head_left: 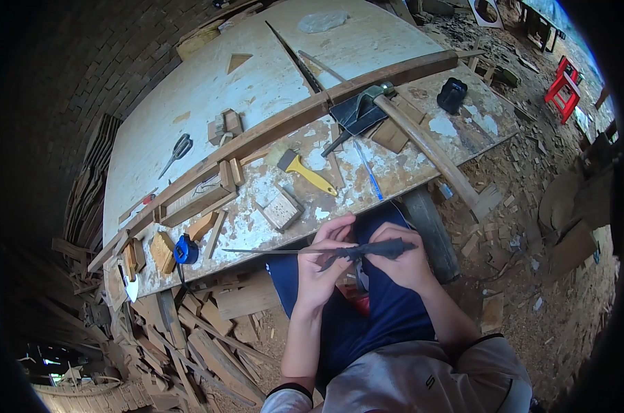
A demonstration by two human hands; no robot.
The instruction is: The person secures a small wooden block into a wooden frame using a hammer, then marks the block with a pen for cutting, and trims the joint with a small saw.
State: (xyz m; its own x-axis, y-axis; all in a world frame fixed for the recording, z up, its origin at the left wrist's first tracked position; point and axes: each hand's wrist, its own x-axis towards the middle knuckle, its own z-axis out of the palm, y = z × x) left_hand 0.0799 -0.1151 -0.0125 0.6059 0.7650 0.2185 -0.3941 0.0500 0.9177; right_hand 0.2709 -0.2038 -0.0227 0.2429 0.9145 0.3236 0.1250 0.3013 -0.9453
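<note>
Both my hands are raised in front of my lap, just below the worktable's front edge. My left hand [324, 265] pinches a thin dark stick [271, 251] that pokes out to the left. My right hand [403, 260] grips a dark strip of material [388, 246] wrapped around the stick where the two hands meet. The fingers of both hands are curled tight on these pieces.
The worn white worktable [209, 89] carries a yellow-handled brush [305, 172], a small wood block [282, 210], a blue tape measure [185, 250], scissors [178, 153], an adze-like tool with a long wooden handle [429, 148] and a long plank [284, 124]. Wood offcuts litter the ground at left.
</note>
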